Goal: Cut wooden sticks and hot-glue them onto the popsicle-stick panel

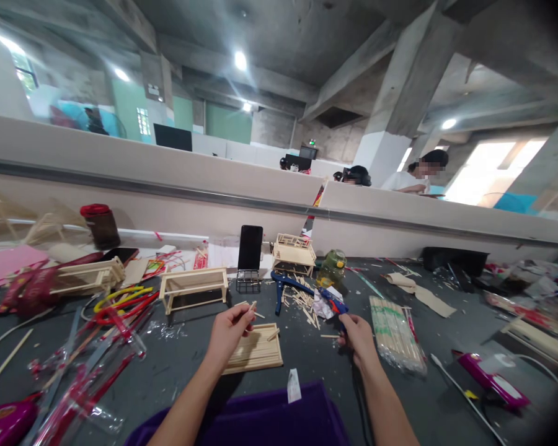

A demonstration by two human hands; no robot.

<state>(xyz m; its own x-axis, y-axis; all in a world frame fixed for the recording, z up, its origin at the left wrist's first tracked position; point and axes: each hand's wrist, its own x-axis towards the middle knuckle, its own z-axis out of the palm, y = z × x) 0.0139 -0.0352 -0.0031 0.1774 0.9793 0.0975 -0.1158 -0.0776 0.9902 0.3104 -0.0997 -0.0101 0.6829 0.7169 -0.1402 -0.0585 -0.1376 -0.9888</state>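
My left hand (230,331) is closed in a pinch on a short wooden stick (253,306). It hangs over a small wooden stick panel (260,354) with a raised rim, lying on the dark table. A short piece of wood (273,335) leans on the panel's right end. My right hand (360,337) grips a blue glue gun (335,302), its tip pointing away to the left, near a crumpled white paper (323,307). A black cord trails down below this hand. Behind lie blue cutters (283,286) among scattered stick offcuts (304,305).
A wooden frame (194,290) stands at left, with a model bed (294,251) farther back. A phone (250,248) rests on a wire stand. Bundled sticks (394,331) lie right of my hand; tangled cords (125,303) lie left. A purple tray (260,418) is in front.
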